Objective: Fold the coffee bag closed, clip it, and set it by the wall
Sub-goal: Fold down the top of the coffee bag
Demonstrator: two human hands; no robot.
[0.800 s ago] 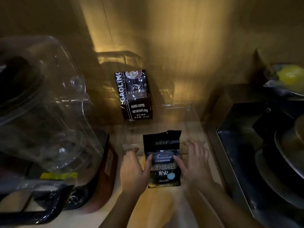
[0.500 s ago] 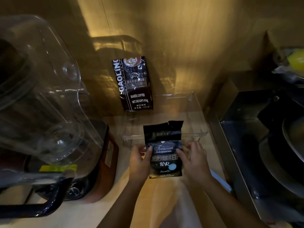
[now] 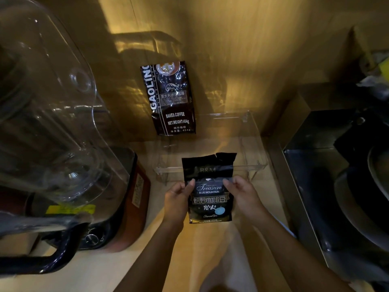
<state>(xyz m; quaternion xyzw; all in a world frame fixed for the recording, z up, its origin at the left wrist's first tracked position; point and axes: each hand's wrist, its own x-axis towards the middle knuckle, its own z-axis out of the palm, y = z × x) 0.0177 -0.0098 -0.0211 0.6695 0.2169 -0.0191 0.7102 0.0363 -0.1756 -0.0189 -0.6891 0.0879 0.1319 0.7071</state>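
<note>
the left hand (image 3: 177, 200) and right hand (image 3: 244, 196) pinch the side edges of the small black coffee bag (image 3: 209, 188), upright on the counter (image 3: 117, 262) toward its back edge, likely light, crinkly, slick foil best creased at its empty, torn top.

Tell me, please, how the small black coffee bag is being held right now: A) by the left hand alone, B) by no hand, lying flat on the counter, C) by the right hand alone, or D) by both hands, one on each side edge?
D: the left hand and the right hand each pinch a side edge of the small coffee bag, thumbs on its front, its torn top not yet folded.
</note>
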